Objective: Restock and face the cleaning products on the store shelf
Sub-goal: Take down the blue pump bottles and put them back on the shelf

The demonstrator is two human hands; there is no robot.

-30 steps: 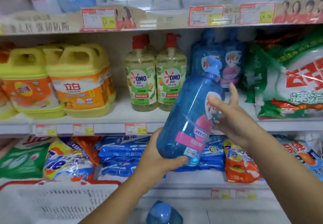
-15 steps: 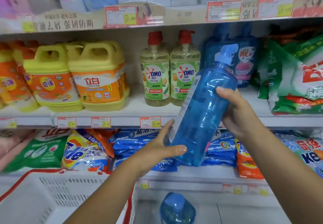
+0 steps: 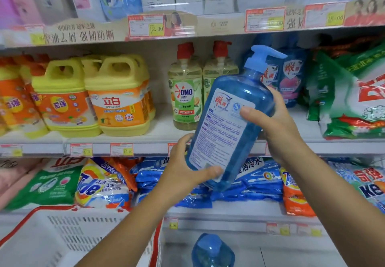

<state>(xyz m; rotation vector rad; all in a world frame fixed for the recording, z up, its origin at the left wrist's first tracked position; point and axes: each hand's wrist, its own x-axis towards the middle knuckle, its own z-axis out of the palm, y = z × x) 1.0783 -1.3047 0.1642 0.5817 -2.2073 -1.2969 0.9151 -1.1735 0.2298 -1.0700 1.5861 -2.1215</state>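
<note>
A blue pump bottle (image 3: 227,125) of detergent hangs tilted in front of the middle shelf (image 3: 158,136), its back label facing me and its pump head up and to the right. My left hand (image 3: 183,169) grips its base from below, thumb across the front. My right hand (image 3: 273,125) grips its upper right side, thumb on the label. Two matching blue bottles (image 3: 289,79) stand at the back of the shelf behind it. Another blue bottle (image 3: 212,252) stands low down, near the bottom edge of the view.
Two OMO bottles with red pumps (image 3: 186,91) and yellow jugs (image 3: 118,99) stand left of the blue ones. Green and white powder bags (image 3: 354,99) lie on the right. Detergent bags (image 3: 100,183) fill the lower shelf. A white basket with a red rim (image 3: 68,235) sits at lower left.
The blue bottle has been turned, so its back label now faces me and it stands more upright. My right hand has closed round its side. The view has shifted left.
</note>
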